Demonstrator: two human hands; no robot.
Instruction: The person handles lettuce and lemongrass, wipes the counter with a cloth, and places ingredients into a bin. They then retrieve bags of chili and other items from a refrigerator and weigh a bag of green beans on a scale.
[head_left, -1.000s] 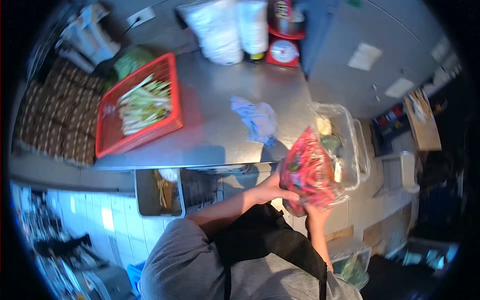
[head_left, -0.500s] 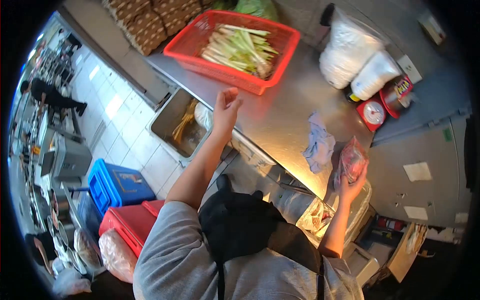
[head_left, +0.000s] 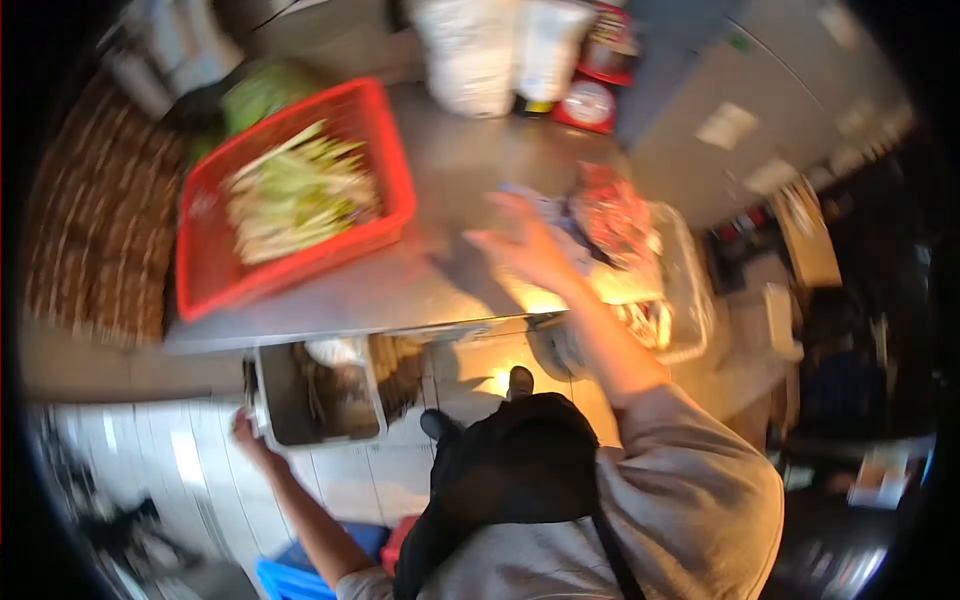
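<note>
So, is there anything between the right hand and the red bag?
Yes, the crumpled cloth lies on the table between the right hand and the red bag. It looks low, and nothing upright is visible between them.

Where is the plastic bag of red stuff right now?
In the head view, the plastic bag lies right of centre on the metal table, between the bluish cloth and the clear bin.

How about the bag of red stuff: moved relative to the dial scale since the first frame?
Yes, toward the dial scale. The bag now lies on the counter; then it was held at the counter's front edge.
</note>
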